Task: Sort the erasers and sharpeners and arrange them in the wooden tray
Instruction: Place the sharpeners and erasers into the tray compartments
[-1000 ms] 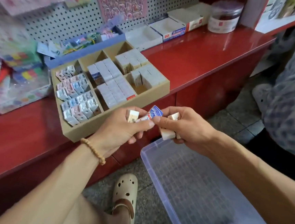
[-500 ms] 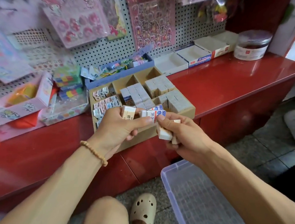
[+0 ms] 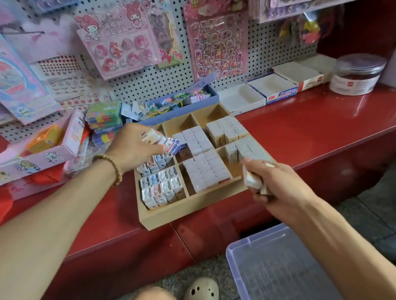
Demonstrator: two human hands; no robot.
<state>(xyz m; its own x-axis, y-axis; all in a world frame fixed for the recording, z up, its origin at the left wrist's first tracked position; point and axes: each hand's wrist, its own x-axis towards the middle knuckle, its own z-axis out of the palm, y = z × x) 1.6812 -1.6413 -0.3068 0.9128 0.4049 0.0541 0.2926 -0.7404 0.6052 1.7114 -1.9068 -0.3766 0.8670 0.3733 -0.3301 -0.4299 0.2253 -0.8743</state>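
Blue bin (image 3: 179, 111) behind wooden tray (image 3: 187, 214)

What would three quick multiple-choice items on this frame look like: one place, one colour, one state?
1. Where is the left hand?
A. Over the wooden tray
B. In the plastic bin
C. On the round tub

2. What colour is the counter?
A. Green
B. Red
C. White

3. What is the right hand doing?
A. Hanging open with nothing in it
B. Pressing flat on the counter
C. Gripping small white erasers

Key:
1 A, since it reaches above the tray's left compartments, holding a blue and white eraser.
2 B, its top and front are glossy red.
3 C, its fingers curl round white blocks near the tray's right edge.
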